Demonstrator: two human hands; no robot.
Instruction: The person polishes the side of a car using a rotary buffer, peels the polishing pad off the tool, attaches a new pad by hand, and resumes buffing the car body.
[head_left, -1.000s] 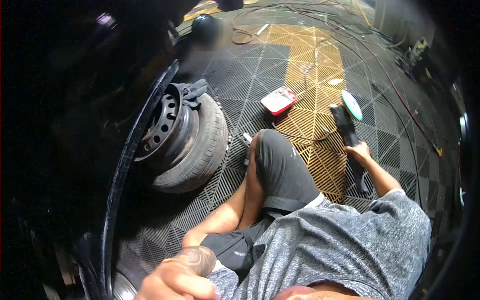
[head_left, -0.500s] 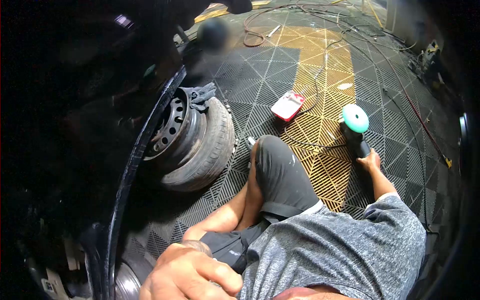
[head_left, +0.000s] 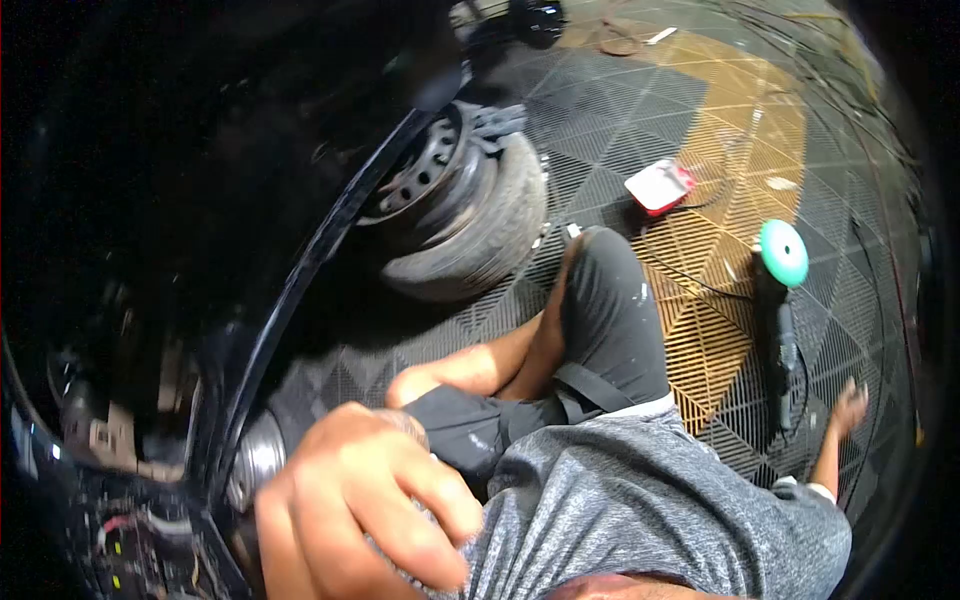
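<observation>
My left hand is large and close to the camera at the bottom left, its back toward me and its fingers curled. Its palm is hidden, so what it holds, if anything, does not show. At the far right, my right hand is small and somewhat blurred, off the power tool and with its fingers partly apart. Between it and my knee a black polisher rests on the floor, with its round green pad at the far end.
A dark car body panel curves along the left. Beside it lies a tyre with a steel wheel rim and grey gloves on top. A red and white container stands on the grid floor. Cords and hoses run at right.
My right hand has let go of the polisher and moved back toward me, to the right. The view has turned, so the floor things appear further right. My left hand stays curled.
</observation>
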